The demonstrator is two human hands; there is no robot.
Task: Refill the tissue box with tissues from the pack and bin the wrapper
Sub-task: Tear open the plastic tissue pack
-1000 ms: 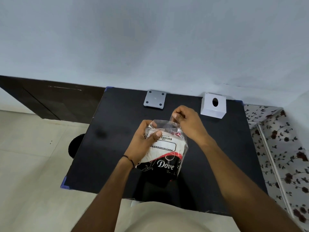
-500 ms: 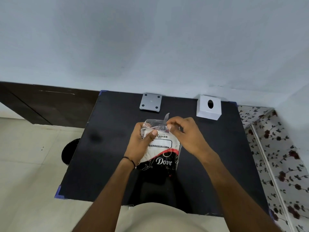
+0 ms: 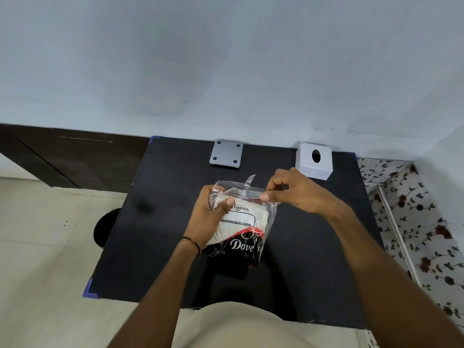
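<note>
A tissue pack (image 3: 241, 229) in clear plastic wrapper, printed black and red at the bottom, is held upright above the middle of the black table (image 3: 155, 222). My left hand (image 3: 208, 217) grips the pack's left side, thumb on the front. My right hand (image 3: 296, 192) pinches the wrapper's clear top edge on the right, pulling it outward. The white cube tissue box (image 3: 313, 162) with a round hole stands at the table's back right, just behind my right hand.
A grey square plate (image 3: 226, 153) with four dots lies at the table's back centre. A dark round bin (image 3: 106, 228) stands on the floor left of the table. A floral-patterned surface (image 3: 411, 222) lies to the right. The wall is close behind.
My right hand has shifted right along the wrapper's top edge, stretching the clear plastic wider. My left hand keeps its hold on the pack.
</note>
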